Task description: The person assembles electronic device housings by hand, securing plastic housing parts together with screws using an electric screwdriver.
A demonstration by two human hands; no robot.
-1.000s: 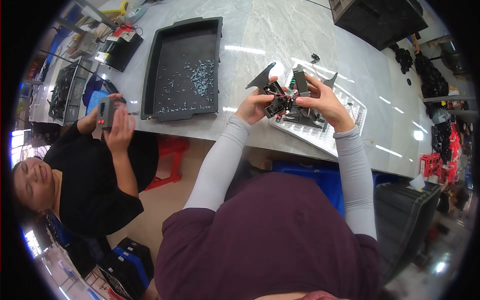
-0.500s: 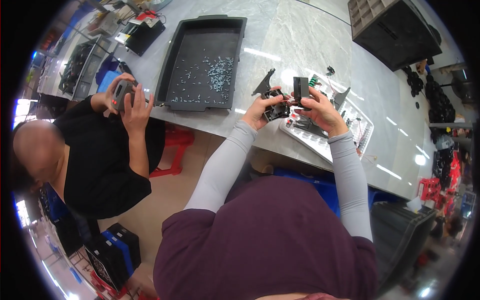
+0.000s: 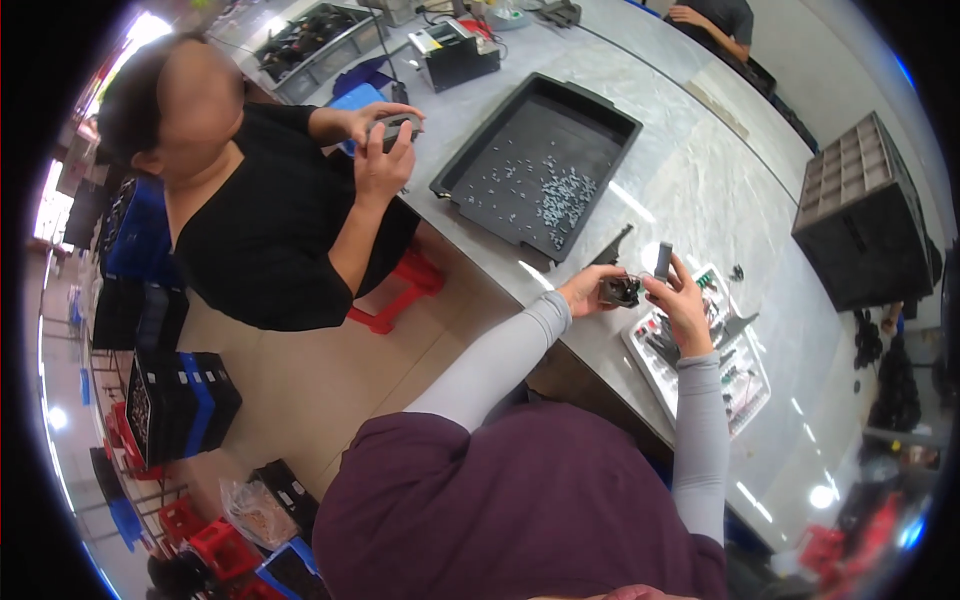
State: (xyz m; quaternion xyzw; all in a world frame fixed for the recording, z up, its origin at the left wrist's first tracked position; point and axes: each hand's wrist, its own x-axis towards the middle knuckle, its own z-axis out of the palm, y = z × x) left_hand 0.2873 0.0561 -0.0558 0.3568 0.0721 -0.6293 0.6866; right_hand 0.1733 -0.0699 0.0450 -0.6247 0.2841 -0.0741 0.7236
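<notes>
My left hand (image 3: 590, 290) is closed on a black plastic housing (image 3: 620, 292) with its open inside showing parts and thin wires. In my right hand (image 3: 682, 308) a flat dark rectangular plastic piece (image 3: 664, 262) stands upright between thumb and fingers. Thin wires run between the two pieces, and both are held close together above the table's near edge. Just below my right hand lies a white tray (image 3: 640, 362) with black plastic parts, small green pieces and wires. A black angled part (image 3: 607, 247) rises behind my left hand.
A black tray (image 3: 480, 208) of small bluish screws lies left of my hands. Beyond it, a co-worker (image 3: 270, 220) holds a grey device (image 3: 393, 127). A black box-shaped device (image 3: 455, 65) stands farther back. A dark compartment bin (image 3: 858, 240) stands at the right.
The view has swung left, so the table and my hands appear farther right and lower. The rectangular piece in my right hand now shows narrower. Both hands keep their holds.
</notes>
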